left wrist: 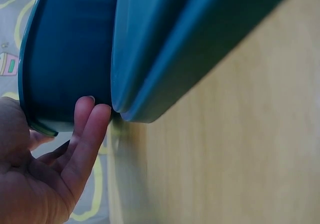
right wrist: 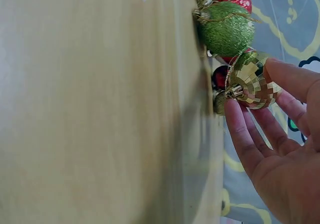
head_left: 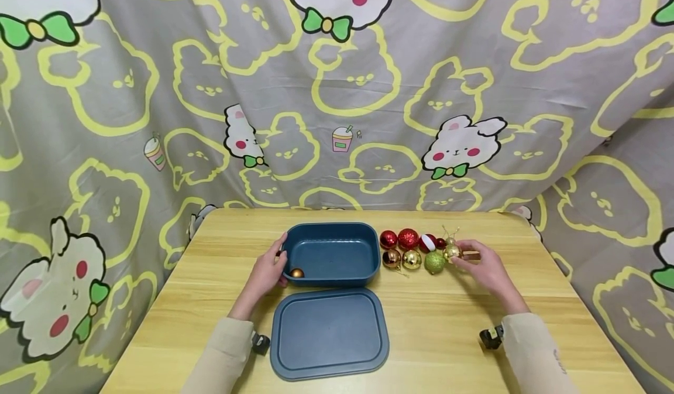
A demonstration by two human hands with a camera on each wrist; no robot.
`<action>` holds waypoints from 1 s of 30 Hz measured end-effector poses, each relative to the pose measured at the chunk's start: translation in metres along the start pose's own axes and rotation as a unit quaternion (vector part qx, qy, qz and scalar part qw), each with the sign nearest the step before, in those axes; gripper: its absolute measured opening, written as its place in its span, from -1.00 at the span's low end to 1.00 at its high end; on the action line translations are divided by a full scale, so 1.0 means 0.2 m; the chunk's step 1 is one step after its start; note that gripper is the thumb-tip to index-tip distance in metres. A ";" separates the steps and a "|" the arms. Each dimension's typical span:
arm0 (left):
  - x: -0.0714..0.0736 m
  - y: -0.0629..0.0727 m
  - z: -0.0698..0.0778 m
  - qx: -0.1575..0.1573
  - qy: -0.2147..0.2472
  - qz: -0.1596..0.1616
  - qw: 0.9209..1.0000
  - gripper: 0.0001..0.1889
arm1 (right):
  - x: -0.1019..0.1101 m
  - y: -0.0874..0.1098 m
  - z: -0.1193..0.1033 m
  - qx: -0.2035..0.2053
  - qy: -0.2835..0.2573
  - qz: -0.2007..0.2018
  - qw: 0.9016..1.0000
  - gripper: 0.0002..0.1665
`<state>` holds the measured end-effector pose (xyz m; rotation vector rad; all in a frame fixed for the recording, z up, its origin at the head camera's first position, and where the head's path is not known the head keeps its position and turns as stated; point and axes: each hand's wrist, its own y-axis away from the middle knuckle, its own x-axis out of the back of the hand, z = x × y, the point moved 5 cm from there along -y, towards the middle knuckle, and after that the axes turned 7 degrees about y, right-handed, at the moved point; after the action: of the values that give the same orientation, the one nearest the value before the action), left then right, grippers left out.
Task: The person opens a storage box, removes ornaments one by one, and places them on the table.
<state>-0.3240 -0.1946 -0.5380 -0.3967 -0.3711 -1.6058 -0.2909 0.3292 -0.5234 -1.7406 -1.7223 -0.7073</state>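
My left hand point(head_left: 270, 268) holds the left end of a dark blue rectangular box point(head_left: 337, 254), its fingers against the outer wall point(left wrist: 70, 48). One small copper Christmas bauble point(head_left: 297, 273) lies inside the box at its near left corner. My right hand point(head_left: 487, 265) pinches a gold mirror-tiled bauble point(right wrist: 252, 81) between thumb and fingers at the right end of a group of baubles. Beside it sits a glittery green bauble point(right wrist: 227, 29). Red baubles point(head_left: 408, 239), a copper one point(head_left: 391, 258) and a plain gold one point(head_left: 412, 259) stand further left.
A blue-grey lid point(head_left: 329, 334) lies flat on the wooden table point(head_left: 437, 335) in front of the box. A red-and-white bauble point(head_left: 427, 242) and a small dark red one point(head_left: 440, 243) are in the back row. A patterned curtain point(head_left: 368, 89) hangs behind the table.
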 end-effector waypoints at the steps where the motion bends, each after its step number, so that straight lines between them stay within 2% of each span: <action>1: 0.00 0.00 0.00 0.000 0.000 -0.001 1.000 -0.42 | 0.00 0.00 0.01 -0.001 0.002 0.000 1.000 -0.32; 16: 0.00 0.00 0.00 -0.003 0.001 -0.003 1.000 -0.42 | -0.05 -0.01 0.06 -0.024 0.004 -0.011 1.000 -0.31; 30: 0.00 0.00 0.01 -0.007 0.004 -0.002 1.000 -0.42 | -0.05 -0.01 0.06 -0.009 0.015 -0.015 1.000 -0.33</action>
<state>-0.3231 -0.1947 -0.5368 -0.4004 -0.3553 -1.6150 -0.2937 0.3310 -0.5399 -1.7108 -1.7298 -0.7593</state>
